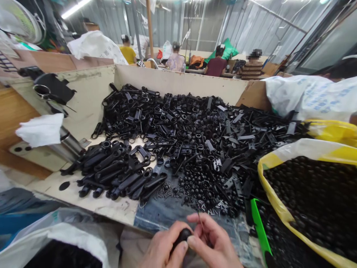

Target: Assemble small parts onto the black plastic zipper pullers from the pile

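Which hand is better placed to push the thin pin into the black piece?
Right, probably. The right hand already pinches the pin just above the black piece, which the left hand grips.

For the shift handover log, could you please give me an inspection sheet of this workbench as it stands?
Surface: board table, walled, partly under denim cloth.
Job's things: small black part, thin pin; heap of black parts; small pins.
Clutter: metal flask, white cloth, green handle, yellow bag of black pieces.
Grips: left hand holds the part; right hand pinches the pin.
Cables: nothing seen on the table.
Surroundings: seated people, fan.
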`<state>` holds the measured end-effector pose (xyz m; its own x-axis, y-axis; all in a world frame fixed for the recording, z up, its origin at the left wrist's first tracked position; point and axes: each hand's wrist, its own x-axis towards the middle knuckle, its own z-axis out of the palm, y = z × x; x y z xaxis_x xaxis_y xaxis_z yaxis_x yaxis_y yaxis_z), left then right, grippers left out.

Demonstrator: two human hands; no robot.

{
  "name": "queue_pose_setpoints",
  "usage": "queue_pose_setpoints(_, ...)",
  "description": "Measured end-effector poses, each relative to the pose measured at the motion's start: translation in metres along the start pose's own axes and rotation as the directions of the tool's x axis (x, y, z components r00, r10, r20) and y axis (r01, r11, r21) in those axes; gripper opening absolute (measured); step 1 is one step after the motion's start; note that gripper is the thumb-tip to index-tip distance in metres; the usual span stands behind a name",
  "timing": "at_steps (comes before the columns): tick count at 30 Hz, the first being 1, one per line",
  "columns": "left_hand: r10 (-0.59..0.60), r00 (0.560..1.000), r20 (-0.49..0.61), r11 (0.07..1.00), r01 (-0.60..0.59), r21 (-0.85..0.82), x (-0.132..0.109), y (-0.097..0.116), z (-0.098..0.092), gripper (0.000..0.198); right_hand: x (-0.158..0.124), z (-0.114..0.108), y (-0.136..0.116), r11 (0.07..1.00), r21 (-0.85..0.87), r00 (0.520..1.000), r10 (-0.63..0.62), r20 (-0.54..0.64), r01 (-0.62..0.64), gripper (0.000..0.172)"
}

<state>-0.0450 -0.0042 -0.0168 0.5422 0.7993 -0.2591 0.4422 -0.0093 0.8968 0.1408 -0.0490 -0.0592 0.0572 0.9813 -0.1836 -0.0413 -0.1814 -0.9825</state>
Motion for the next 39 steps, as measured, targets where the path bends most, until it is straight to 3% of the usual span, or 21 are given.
queue_pose_setpoints(2, 0.098, 0.99, -0.101, 0.978, -0.077, 0.195, 0.0, -0.005, 0.002, 0.03, 0.002, 0.002, 0.0, 0.997, 0.076, 0.998, 0.024, 0.064, -0.029, 0.062)
queue_pose_setpoints(4, 0.147, 0.972, -0.183, 0.932, -0.074, 0.355, 0.0, -0.009, 0.005, 0.04, 0.006, 0.005, -0.002, 0.994, 0.106, 0.999, 0.027, 0.017, -0.029, 0.065)
queue_pose_setpoints(5, 0.137, 0.969, -0.207, 0.931, -0.054, 0.361, 0.0, -0.01, 0.005, 0.045, 0.009, 0.007, -0.004, 0.995, 0.091, 0.999, 0.03, -0.015, -0.028, 0.065)
queue_pose_setpoints(7, 0.013, 0.974, -0.225, 0.978, 0.034, 0.204, -0.002, -0.011, 0.004, 0.052, 0.014, 0.009, -0.011, 0.999, 0.018, 0.999, 0.038, -0.026, -0.037, 0.062)
queue_pose_setpoints(9, -0.15, 0.974, -0.171, 0.989, 0.145, -0.036, -0.004, -0.011, -0.001, 0.048, 0.019, 0.01, -0.02, 0.996, -0.073, 0.999, 0.046, 0.009, -0.045, 0.056)
queue_pose_setpoints(12, -0.271, 0.963, 0.014, 0.919, 0.263, -0.293, -0.005, -0.012, -0.006, 0.04, 0.024, 0.01, -0.035, 0.979, -0.194, 0.996, -0.052, 0.071, 0.065, 0.041)
queue_pose_setpoints(15, -0.298, 0.93, 0.217, 0.819, 0.366, -0.443, -0.005, -0.012, -0.006, 0.077, 0.025, 0.012, -0.045, 0.954, -0.247, 0.982, -0.146, 0.118, 0.171, 0.032)
queue_pose_setpoints(17, -0.318, 0.907, 0.277, 0.766, 0.418, -0.489, -0.007, -0.014, -0.006, 0.1, 0.025, 0.013, -0.047, 0.951, -0.258, 0.98, -0.134, 0.148, 0.169, 0.033)
queue_pose_setpoints(19, -0.335, 0.895, 0.295, 0.725, 0.445, -0.526, -0.009, -0.017, -0.006, 0.111, 0.024, 0.014, -0.048, 0.951, -0.266, 0.978, -0.115, 0.174, 0.159, 0.034)
queue_pose_setpoints(25, -0.277, 0.9, 0.337, 0.672, 0.432, -0.601, -0.016, -0.024, -0.009, 0.084, 0.02, 0.009, -0.043, 0.938, -0.314, 0.969, -0.073, 0.238, 0.148, 0.032)
queue_pose_setpoints(32, -0.248, 0.883, 0.398, 0.657, 0.455, -0.602, -0.015, -0.015, -0.013, 0.07, 0.017, 0.003, -0.053, 0.945, -0.291, 0.946, -0.05, 0.321, 0.149, 0.029)
queue_pose_setpoints(37, -0.265, 0.884, 0.384, 0.648, 0.459, -0.609, -0.016, -0.03, -0.008, 0.066, 0.016, 0.005, -0.047, 0.946, -0.289, 0.952, -0.055, 0.302, 0.146, 0.028)
queue_pose_setpoints(39, -0.211, 0.9, 0.382, 0.668, 0.418, -0.616, -0.014, -0.039, -0.005, 0.067, 0.014, 0.004, -0.039, 0.945, -0.29, 0.952, -0.061, 0.301, 0.152, 0.028)
